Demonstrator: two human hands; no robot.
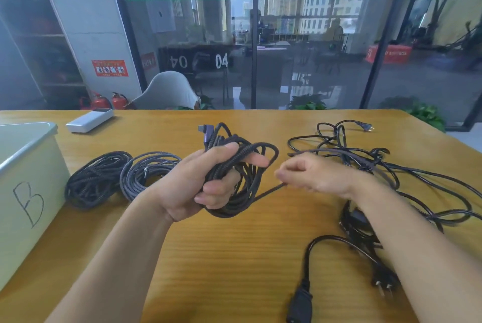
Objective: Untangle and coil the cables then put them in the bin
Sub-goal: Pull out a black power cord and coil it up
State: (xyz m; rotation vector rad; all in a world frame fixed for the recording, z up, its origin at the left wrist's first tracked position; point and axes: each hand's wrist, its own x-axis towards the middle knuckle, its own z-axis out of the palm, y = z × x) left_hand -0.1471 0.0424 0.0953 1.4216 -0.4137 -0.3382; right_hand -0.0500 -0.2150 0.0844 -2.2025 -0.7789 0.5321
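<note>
Black power plugs (339,294) lie nearest, partly cut off below; left hand (198,181) grips braided coil (240,174) above table (208,257), blurred right hand (310,176) pinches its strand, bin (28,166) cropped far left.

Braided cable (234,166): partly coiled, held above bench; two braided coils (117,176): finished, lying beside bin; black power cables (365,155): tangled, right; bin (28,166): pale, lettered B, left edge.
</note>
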